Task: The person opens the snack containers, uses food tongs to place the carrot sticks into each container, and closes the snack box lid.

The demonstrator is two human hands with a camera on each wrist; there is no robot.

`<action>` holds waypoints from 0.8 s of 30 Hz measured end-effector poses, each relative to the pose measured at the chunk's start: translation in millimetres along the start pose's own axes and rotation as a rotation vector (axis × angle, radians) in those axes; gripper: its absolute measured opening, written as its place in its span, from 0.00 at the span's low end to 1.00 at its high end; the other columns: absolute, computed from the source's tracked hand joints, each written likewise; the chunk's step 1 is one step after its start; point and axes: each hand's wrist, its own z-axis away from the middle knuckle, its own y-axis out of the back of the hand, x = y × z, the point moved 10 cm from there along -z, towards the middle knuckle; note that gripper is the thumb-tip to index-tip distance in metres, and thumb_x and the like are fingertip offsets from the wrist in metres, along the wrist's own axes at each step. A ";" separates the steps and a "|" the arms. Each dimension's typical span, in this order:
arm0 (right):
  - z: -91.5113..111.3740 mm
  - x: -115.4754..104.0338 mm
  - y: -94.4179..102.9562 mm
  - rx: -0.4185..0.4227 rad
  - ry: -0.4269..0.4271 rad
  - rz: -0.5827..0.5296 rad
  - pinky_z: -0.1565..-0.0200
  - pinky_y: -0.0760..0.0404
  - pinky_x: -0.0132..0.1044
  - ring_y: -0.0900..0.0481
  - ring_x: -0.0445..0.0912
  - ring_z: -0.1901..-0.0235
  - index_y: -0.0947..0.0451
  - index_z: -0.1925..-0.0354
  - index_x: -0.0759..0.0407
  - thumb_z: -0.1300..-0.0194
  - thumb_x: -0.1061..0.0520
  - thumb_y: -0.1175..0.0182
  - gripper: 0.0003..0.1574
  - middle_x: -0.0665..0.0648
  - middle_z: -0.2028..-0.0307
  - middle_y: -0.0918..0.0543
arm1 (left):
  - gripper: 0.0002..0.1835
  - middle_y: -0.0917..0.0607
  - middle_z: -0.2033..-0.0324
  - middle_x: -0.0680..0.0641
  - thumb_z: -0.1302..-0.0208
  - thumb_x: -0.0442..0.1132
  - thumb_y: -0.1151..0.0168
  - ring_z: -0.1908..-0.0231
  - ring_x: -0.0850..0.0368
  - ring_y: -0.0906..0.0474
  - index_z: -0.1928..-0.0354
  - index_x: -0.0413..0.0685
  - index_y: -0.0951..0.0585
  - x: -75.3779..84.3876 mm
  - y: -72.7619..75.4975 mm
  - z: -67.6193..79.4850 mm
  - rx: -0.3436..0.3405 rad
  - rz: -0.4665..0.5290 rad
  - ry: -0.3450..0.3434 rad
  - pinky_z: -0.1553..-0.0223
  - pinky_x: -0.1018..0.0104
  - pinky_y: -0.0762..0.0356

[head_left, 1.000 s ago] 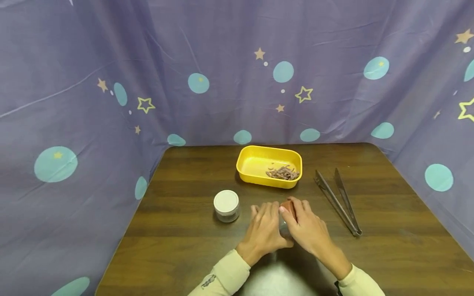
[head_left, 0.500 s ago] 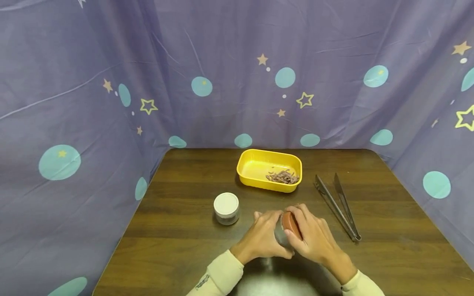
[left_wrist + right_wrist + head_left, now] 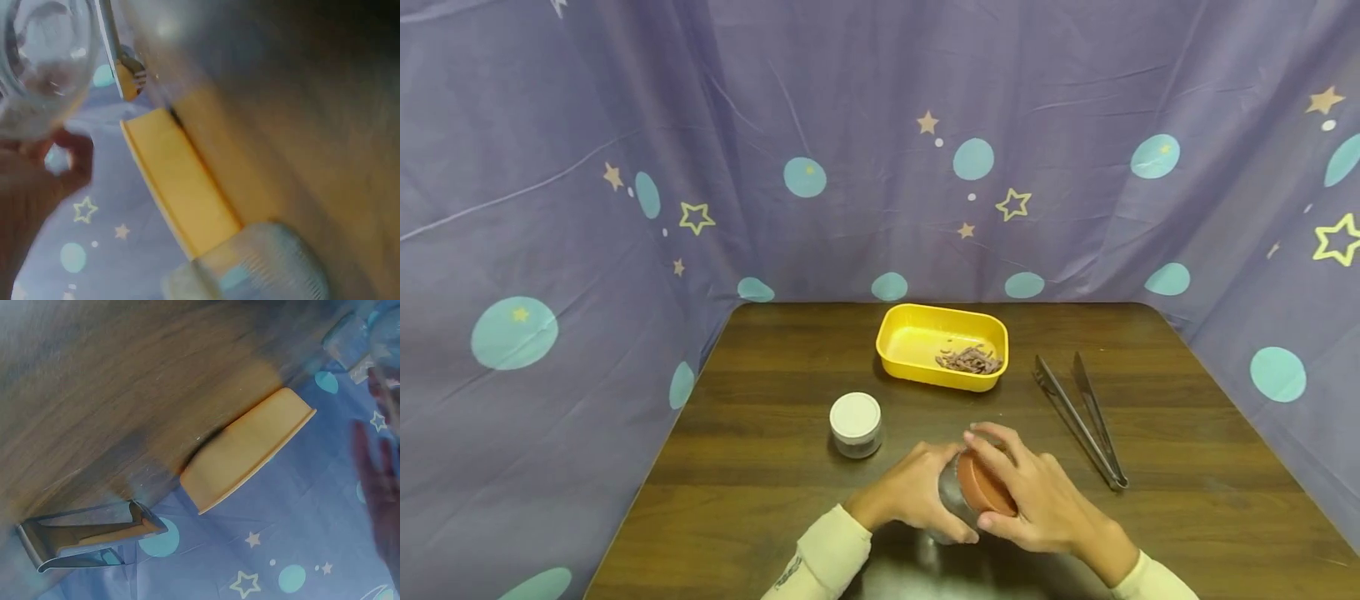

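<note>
My left hand (image 3: 904, 490) grips the body of a clear jar (image 3: 952, 493), which is tilted with its brown lid (image 3: 987, 487) facing right. Around the lid's edge curl the fingers and thumb of my right hand (image 3: 1041, 504). From the left wrist, the see-through base of the held jar (image 3: 50, 59) shows at the upper left. In the right wrist view, my blurred right hand (image 3: 381, 494) is at the right edge. To the left stands a second clear jar with a white lid (image 3: 856, 417).
A yellow tray (image 3: 917, 372) holding a heap of thin brown strips (image 3: 972, 360) stands farther back. Metal tongs (image 3: 1086, 425) lie spread on the wooden table (image 3: 760, 467) at the right. A purple patterned curtain (image 3: 850, 225) surrounds the table's back and sides.
Both hands have drawn the jar closer to the body and tilted it further. More of the brown lid shows now, and the right fingers have spread wider around it.
</note>
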 end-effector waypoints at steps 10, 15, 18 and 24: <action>19.6 49.0 -27.8 -0.293 -0.747 -0.232 0.70 0.22 0.30 0.23 0.41 0.64 0.38 0.27 0.52 0.34 0.32 0.38 0.48 0.58 0.47 0.25 | 0.48 0.14 0.57 0.56 0.72 0.67 0.22 0.56 0.62 0.24 0.46 0.49 0.21 11.3 17.3 1.6 0.321 -0.614 -0.004 0.59 0.66 0.34; 11.6 47.7 -17.8 -0.258 -0.645 -0.213 0.70 0.22 0.28 0.24 0.38 0.66 0.33 0.32 0.53 0.42 0.30 0.31 0.49 0.51 0.51 0.25 | 0.47 0.15 0.56 0.57 0.72 0.65 0.20 0.54 0.62 0.26 0.46 0.51 0.22 4.9 12.8 -1.5 0.287 -0.518 0.012 0.55 0.63 0.27; 4.9 41.7 -8.8 -0.241 -0.489 -0.143 0.71 0.24 0.27 0.25 0.34 0.66 0.31 0.33 0.50 0.46 0.30 0.28 0.50 0.47 0.50 0.26 | 0.47 0.16 0.54 0.58 0.70 0.62 0.19 0.52 0.63 0.27 0.43 0.52 0.23 0.4 10.5 -3.4 0.237 -0.419 0.027 0.53 0.62 0.25; -7.2 28.1 4.7 -0.233 -0.232 -0.012 0.73 0.27 0.24 0.26 0.31 0.68 0.28 0.35 0.47 0.55 0.30 0.24 0.53 0.44 0.45 0.27 | 0.48 0.16 0.51 0.57 0.69 0.60 0.19 0.52 0.64 0.27 0.41 0.51 0.24 0.4 7.7 -4.4 0.185 -0.347 -0.013 0.57 0.72 0.32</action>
